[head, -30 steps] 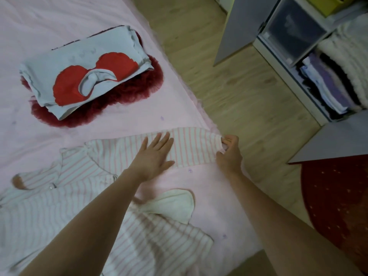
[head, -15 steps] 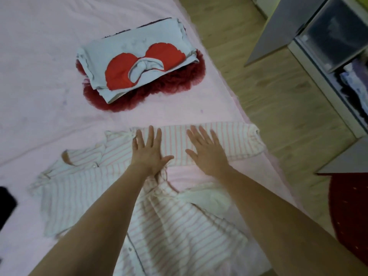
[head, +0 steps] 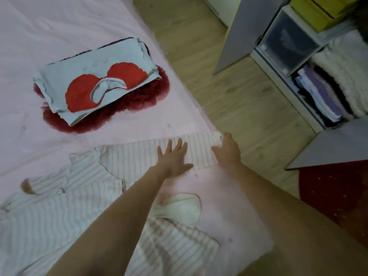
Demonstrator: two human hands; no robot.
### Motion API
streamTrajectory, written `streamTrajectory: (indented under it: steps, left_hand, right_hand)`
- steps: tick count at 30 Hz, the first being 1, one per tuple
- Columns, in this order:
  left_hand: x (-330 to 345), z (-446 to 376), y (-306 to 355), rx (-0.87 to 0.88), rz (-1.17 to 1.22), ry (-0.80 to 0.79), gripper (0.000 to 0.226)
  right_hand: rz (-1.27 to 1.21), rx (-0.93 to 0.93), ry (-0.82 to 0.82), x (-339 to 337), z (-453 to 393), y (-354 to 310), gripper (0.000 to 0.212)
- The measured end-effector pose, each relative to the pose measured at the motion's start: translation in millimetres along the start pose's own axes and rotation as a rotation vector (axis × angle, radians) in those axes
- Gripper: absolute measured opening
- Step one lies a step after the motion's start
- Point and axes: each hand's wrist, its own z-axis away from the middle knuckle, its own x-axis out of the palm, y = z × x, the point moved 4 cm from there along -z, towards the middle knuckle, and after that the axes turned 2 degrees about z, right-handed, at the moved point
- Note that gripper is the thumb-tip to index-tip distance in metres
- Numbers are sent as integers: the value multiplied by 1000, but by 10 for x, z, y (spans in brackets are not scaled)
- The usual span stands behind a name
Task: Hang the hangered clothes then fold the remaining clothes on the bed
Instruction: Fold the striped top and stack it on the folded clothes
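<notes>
The pink-striped shirt (head: 65, 208) lies spread on the pink bed (head: 59, 22), its body at the left and one sleeve (head: 139, 154) stretched out rightward to the bed's edge. Everything here is placed from that sleeve. Its long axis runs left to right, straight across the person's reach, so any fold of it should travel back leftward over the shirt's body.

The left hand (head: 173, 158) lies flat on the sleeve's middle, fingers straight and spread, pressing the cloth down. Just right of it, the right hand (head: 227, 150) is at the cuff (head: 217, 139); its fingers seem to curl round the cuff's end, though the blur there makes the pinch hard to confirm. This hand is the nearer to the free end and is the one placed to carry it over.

Beyond the sleeve, well apart, a folded pale-blue garment (head: 95, 76) with a red bow print sits on a dark red skirt (head: 143, 100). Right of the sleeve the bed ends and wooden floor (head: 229, 86) begins; farther right stands an open wardrobe (head: 318, 76) with stacked clothes, and a red rug (head: 334, 196) nearer the person.
</notes>
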Motion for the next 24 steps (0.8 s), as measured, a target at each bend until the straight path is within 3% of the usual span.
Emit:
streamTrajectory:
  steps: [3,5,6,9,11,15,21,24]
  left_hand:
    - [-323,50,117,-118,689,109,53]
    - [-551,203,212,-271,1244,65,60]
    - [-631,275,239,-307,1384,0,64]
    - [-875,573,210,-269,1410,-50,41]
    - [-981,797,8,-317,1445,84,16]
    - [-1074,1399,-750,-462,1470,411,5]
    - [-812,2244,-1602,-540,1651,777,23]
    - [-393,2592,-2021,-667,1489,830,27]
  right_hand:
    - [-356,93,-28,-99,-33,-145,23]
    - [-626,90,-70,-168,123,-397,19]
    - [-718,67,-125,-195,254,-561,17]
    - [-763,-108,-400,-239,682,-1060,6]
    - [-793,-195,-543,-205,919,-1305,14]
    - [-824,-163,-393,-28,1157,-1669,23]
    - [-411,-360,-367,676,1412,-2022,23]
    - [-226,-429,-352,1016,1608,-2079,34]
